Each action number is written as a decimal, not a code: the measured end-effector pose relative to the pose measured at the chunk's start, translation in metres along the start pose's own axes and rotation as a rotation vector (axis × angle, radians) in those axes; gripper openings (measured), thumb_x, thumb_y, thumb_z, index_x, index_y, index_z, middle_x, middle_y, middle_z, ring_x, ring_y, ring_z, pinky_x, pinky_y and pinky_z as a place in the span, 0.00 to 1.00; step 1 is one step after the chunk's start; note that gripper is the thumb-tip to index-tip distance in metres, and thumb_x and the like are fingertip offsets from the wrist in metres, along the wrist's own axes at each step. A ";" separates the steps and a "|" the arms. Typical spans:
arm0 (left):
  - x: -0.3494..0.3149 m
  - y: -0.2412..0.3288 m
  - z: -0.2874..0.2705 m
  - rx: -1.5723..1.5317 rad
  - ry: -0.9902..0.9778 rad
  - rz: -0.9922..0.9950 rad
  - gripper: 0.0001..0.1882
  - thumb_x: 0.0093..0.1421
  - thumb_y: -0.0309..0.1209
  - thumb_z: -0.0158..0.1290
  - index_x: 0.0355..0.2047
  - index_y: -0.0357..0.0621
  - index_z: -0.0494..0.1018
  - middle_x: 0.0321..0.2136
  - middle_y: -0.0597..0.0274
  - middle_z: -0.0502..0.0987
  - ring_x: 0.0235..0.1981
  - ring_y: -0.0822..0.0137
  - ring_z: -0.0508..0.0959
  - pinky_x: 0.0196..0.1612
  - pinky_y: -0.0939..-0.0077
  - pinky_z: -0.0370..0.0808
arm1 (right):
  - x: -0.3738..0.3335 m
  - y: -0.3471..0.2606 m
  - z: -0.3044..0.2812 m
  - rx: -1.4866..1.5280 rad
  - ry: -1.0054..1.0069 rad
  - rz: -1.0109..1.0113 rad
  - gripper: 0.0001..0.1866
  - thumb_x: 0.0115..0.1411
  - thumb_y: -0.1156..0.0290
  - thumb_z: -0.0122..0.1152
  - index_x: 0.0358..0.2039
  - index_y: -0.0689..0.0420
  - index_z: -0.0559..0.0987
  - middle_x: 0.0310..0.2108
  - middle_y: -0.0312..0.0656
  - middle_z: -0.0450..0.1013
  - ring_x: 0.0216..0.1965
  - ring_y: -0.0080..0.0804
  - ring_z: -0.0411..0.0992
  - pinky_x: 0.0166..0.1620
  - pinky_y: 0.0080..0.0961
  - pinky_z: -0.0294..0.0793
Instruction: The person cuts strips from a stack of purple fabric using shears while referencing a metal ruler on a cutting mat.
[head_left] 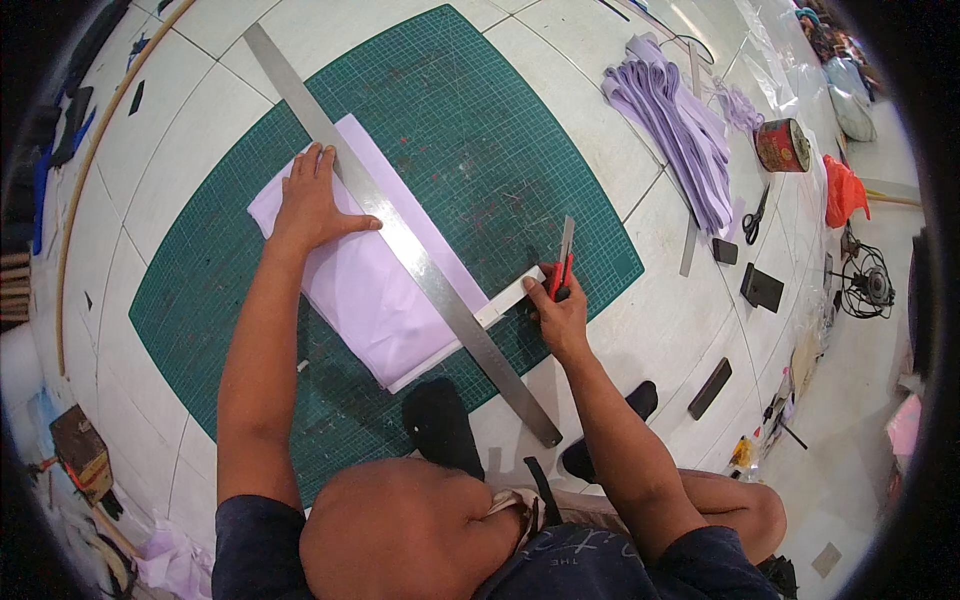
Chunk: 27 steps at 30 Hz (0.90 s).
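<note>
A folded stack of lilac fabric (365, 295) lies on a green gridded cutting mat (430, 110). Across it runs a long steel ruler (420, 265), slanting from far left to near right and reaching past the mat at both ends. My left hand (318, 205) presses down with spread fingers, partly on the fabric, its thumb and fingertips on the ruler's edge. To the right of the ruler, my right hand (558, 310) grips a red utility knife (563, 265), blade pointing up and away. The same hand holds a short white strip (510, 297) whose far end meets the fabric's edge by the ruler.
On the tiled floor at right lie a bundle of lilac strips (675, 130), a round tin (781, 146), black scissors (757, 215) and dark blocks (762, 288). A red plastic bag (845, 190) is beyond them. A long thin pole (78, 190) curves along the left.
</note>
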<state>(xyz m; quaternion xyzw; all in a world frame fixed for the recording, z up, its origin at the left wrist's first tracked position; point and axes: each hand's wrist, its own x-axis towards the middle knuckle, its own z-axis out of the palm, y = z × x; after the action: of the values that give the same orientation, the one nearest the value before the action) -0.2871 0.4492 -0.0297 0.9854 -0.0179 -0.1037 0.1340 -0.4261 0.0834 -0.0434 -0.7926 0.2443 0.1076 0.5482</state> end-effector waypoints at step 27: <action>0.002 -0.005 0.039 -0.184 0.570 -0.008 0.23 0.60 0.34 0.54 0.55 0.40 0.74 0.55 0.50 0.73 0.62 0.46 0.66 0.69 0.42 0.53 | 0.171 -0.193 0.188 0.309 -0.237 -0.136 0.21 0.61 0.71 0.66 0.52 0.65 0.72 0.38 0.42 0.77 0.35 0.27 0.78 0.33 0.23 0.77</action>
<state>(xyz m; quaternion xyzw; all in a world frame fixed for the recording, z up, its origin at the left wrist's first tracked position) -0.2932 0.4436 -0.0681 0.9586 0.0338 0.1753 0.2219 -0.1636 0.2650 -0.0312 -0.6955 0.1376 0.1239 0.6942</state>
